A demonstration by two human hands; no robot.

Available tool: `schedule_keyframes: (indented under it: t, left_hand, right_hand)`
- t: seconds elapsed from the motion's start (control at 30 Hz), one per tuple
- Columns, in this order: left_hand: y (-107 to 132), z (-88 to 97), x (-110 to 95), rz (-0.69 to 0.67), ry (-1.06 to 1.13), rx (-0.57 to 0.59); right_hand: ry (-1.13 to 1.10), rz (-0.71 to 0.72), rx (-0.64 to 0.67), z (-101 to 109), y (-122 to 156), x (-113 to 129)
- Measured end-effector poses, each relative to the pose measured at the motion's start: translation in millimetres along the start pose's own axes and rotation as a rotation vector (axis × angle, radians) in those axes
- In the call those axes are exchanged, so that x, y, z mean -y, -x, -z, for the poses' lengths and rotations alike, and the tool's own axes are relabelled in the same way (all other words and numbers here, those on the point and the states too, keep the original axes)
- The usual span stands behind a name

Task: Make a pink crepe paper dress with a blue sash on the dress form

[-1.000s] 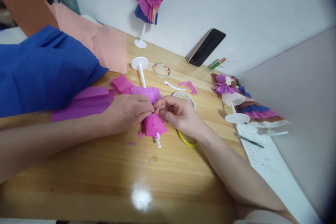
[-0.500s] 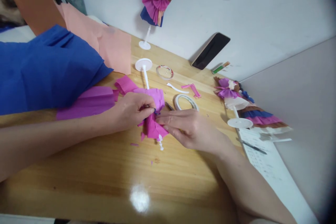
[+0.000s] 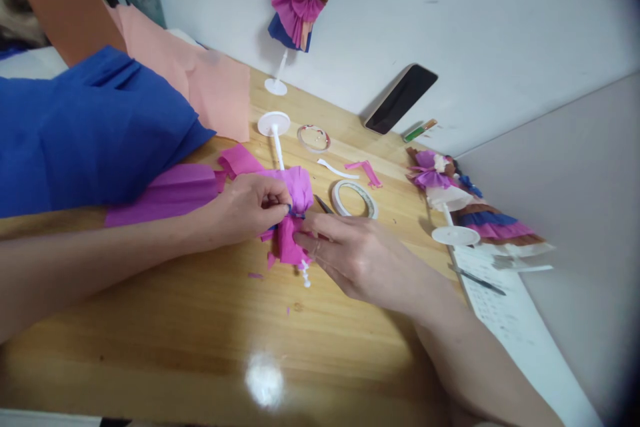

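Observation:
A pink and purple crepe-paper wrapping (image 3: 291,243) surrounds a white stand (image 3: 274,124) lying on its side, its disc base away from me. A narrow dark blue strip (image 3: 297,215) crosses the middle of the wrapping. My left hand (image 3: 245,208) is closed, thumb and forefinger pinching the strip's left end. From the other side my right hand (image 3: 355,253) has its fingertips closed at the strip's right end and against the pink paper. A small white knobbed tip (image 3: 306,275) sticks out at the near end.
Blue paper (image 3: 95,140), peach paper (image 3: 220,93) and purple paper (image 3: 165,193) lie left. A tape roll (image 3: 373,203), a ring of clear tape (image 3: 314,138) and a phone (image 3: 403,99) are beyond my hands. Decorated paper figures stand at the back (image 3: 300,7) and right (image 3: 435,170).
My right hand has shifted slightly nearer to me, its fingers bending more. My left hand has drawn a little left, and more of the blue strip shows between them.

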State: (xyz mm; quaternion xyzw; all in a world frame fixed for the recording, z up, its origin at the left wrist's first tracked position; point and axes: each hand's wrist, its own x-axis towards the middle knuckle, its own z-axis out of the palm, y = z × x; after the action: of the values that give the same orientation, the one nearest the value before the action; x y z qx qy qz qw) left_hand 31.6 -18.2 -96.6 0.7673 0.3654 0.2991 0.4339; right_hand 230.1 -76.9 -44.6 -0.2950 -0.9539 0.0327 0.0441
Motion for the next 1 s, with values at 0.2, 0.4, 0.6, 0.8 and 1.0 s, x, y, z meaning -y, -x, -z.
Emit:
schedule_keyframes:
  t: [0.2, 0.4, 0.6, 0.8, 1.0]
  left_hand:
    - [-0.4, 1.1, -0.1, 0.008, 0.011, 0.007]
    - [0.0, 1.2, -0.3, 0.029, 0.026, 0.029]
    - [-3.3, 3.8, -3.3, 0.015, 0.096, -0.017]
    - [3.0, 27.8, -17.0, 0.057, -0.41, 0.01]
    - [22.4, 29.0, -21.6, -0.03, -0.879, 0.221]
  right_hand:
    - [0.025, -0.033, -0.003, 2.9, -0.6, -0.8]
    - [-0.09, -0.038, -0.006, -0.5, 1.2, -3.5]
    - [-0.112, -0.066, 0.037, -0.5, 1.4, -4.6]
    - [-0.099, -0.117, 0.052, -1.0, 1.1, -0.3]
    - [-0.133, -0.231, 0.092, 1.2, -0.8, -0.4]
